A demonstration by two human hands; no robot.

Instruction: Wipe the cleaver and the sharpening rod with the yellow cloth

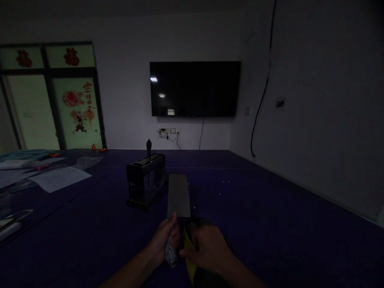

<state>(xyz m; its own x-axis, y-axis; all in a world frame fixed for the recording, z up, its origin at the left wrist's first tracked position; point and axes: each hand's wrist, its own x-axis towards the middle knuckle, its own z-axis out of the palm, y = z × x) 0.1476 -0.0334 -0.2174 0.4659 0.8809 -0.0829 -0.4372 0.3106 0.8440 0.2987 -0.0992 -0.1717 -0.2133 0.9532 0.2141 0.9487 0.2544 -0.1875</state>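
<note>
My left hand point(164, 239) is closed round the silvery handle of a broad cleaver point(179, 196), whose flat rectangular blade points away from me over the dark table. My right hand point(210, 247) is closed beside it, pinching a yellow cloth or sponge point(189, 256) close to the handle. Just beyond the blade, to the left, stands a dark knife block point(146, 179) with one black knife handle point(149, 149) sticking up from it.
Papers point(60, 178) and a plastic bag point(87, 161) lie at the left of the dark blue table point(270, 224). A black screen point(195, 89) hangs on the far wall. Glass doors with red decorations point(78, 106) are at the left.
</note>
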